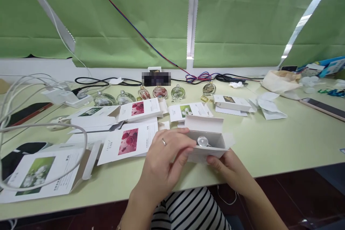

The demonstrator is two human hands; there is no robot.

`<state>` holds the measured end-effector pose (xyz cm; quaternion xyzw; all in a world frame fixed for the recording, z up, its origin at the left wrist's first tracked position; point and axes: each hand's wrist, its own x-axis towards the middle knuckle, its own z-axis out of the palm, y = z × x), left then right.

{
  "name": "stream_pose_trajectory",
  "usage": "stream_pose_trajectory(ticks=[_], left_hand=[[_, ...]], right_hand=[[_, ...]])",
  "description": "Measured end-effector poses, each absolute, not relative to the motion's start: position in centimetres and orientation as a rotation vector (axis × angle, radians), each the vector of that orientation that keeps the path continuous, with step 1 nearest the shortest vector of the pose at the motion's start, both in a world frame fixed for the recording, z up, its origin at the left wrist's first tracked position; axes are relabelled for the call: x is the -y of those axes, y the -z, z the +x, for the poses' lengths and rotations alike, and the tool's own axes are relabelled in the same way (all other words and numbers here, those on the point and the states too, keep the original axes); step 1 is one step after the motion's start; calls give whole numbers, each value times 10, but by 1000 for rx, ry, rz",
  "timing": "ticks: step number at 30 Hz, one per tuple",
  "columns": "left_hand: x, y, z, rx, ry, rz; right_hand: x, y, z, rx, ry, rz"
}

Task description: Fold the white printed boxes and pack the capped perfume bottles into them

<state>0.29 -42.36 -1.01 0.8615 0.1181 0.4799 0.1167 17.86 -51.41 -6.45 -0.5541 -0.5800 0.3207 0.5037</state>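
Note:
Close to the table's front edge, a small white cardboard box [206,153] is held with its lid flap up. Inside it shows the round clear top of a glass object [202,141]; the rest is hidden by the walls. My left hand [164,158], with a ring on one finger, is closed at the box's left end, thumb and fingertips at its rim. My right hand [233,169] grips the right end from below, thumb on the front wall. Beyond the box lies a white carton with a white-flower picture [185,110].
Several round glass bottles [178,92] with flowers inside stand in a row behind. Flattened cartons, one with a rose picture [128,141], cover the left. Gold caps [204,98], crumpled paper [269,105], a phone [323,107] and white cables [85,140] lie about.

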Motion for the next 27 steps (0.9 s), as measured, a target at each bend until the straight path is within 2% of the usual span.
stream_pose_trajectory(ticks=[8,15,27], left_hand=[[423,38,7,-236,-1552,2380],[429,50,13,-465,-1770,2317],[433,48,11,-441,-1686,2355]], right_hand=[[519,75,173,1391,2,-1236],[520,73,175,1475,-16,-1190],[524,81,174,1421,-127,-1189]])
